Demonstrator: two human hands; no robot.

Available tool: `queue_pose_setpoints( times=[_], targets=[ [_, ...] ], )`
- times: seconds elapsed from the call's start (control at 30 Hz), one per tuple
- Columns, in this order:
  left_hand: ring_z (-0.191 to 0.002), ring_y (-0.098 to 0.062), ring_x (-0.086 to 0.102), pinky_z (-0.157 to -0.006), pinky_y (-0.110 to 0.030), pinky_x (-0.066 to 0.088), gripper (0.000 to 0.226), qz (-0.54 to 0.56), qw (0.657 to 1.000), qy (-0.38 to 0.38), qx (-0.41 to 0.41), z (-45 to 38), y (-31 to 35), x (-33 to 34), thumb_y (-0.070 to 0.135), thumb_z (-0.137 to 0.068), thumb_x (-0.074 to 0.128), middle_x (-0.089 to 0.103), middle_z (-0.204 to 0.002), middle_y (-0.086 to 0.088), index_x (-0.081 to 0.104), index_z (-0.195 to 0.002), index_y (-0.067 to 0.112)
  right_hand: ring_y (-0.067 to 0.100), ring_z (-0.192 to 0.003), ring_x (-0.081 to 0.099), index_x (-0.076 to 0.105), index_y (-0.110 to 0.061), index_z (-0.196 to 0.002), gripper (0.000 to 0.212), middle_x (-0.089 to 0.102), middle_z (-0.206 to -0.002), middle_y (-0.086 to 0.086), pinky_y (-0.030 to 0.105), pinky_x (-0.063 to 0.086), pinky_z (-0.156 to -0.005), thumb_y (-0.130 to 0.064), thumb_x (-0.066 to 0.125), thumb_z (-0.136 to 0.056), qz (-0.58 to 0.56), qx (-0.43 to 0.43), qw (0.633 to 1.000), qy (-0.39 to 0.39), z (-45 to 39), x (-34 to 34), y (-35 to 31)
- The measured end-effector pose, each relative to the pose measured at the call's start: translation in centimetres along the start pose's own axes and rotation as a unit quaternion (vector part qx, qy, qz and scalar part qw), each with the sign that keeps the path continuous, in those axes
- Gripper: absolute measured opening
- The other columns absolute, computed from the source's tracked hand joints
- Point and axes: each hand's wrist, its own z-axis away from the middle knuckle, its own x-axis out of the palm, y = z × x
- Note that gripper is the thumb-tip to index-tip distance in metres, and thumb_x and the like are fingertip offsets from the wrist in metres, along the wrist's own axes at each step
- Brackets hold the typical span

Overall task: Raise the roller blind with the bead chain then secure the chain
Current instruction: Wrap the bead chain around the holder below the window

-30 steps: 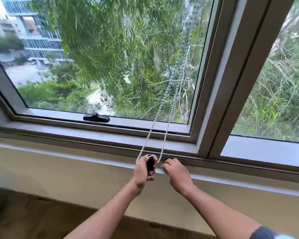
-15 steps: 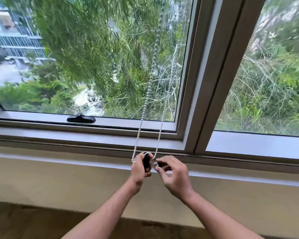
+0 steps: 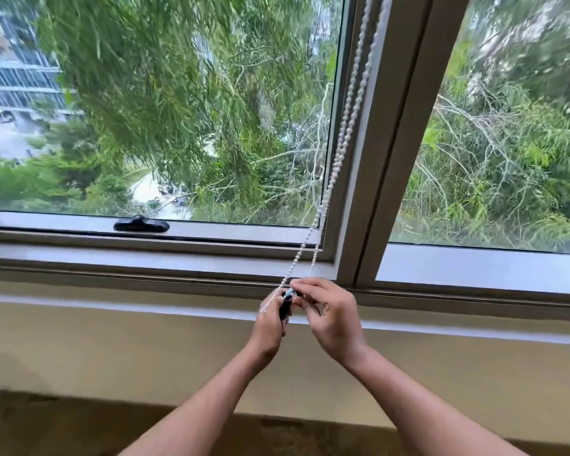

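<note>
Two strands of white bead chain run down the grey metal window frame to the sill, where the left hand grips a small black clip and the right hand's fingers pinch the chain at it.

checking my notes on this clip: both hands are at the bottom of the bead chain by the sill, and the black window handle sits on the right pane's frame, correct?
Not quite. The head view shows the black window handle on the left pane's lower frame, not the right pane's. The rest holds: the left hand and right hand are together at the bottom of the bead chain, by the sill.
</note>
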Motion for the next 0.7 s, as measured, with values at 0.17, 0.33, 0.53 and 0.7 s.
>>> queue_pose_setpoints(
  times=[0.17,0.33,0.53,0.7],
  targets=[
    [-0.054,0.001,0.036,-0.053,-0.014,0.032,0.032,-0.033,0.998,-0.003,0.051,0.7,-0.2,-0.1,0.029,-0.091,0.031,0.045,-0.065,0.013,0.058,-0.094,0.012,0.009,-0.1,0.072,0.08,-0.014,-0.11,0.027,0.077,-0.108,-0.004,0.029,0.059,-0.09,-0.007,0.08,-0.084,-0.003,0.003,1.0,-0.008,0.0,-0.4,-0.1],
    [-0.062,-0.001,0.039,-0.059,-0.017,0.033,0.038,-0.08,0.993,0.0,0.083,1.0,-0.8,-0.6,0.045,-0.086,0.036,0.052,-0.067,0.02,0.06,-0.093,0.016,0.008,-0.095,0.071,0.08,-0.015,-0.107,0.025,0.076,-0.104,-0.006,0.027,0.059,-0.086,-0.01,0.083,-0.082,-0.009,0.002,1.0,-0.018,-0.1,-0.3,-0.3],
    [-0.065,-0.001,0.043,-0.061,-0.017,0.034,0.046,-0.093,0.992,0.006,0.087,1.1,-1.5,-1.0,0.043,-0.087,0.033,0.054,-0.077,0.015,0.063,-0.109,0.016,0.008,-0.099,0.072,0.079,-0.016,-0.108,0.03,0.078,-0.107,-0.006,0.027,0.058,-0.09,-0.003,0.081,-0.081,-0.002,-0.043,0.998,-0.051,0.0,-0.4,-0.5],
    [-0.072,-0.009,0.044,-0.068,-0.026,0.037,0.042,-0.138,0.986,0.007,0.093,1.0,-1.8,-1.2,0.038,-0.091,0.031,0.054,-0.083,0.002,0.061,-0.109,0.015,0.007,-0.102,0.073,0.079,-0.016,-0.109,0.029,0.078,-0.111,-0.006,0.026,0.058,-0.091,-0.002,0.079,-0.084,0.009,-0.052,0.996,-0.067,-0.1,-0.4,-0.1]
  ],
)
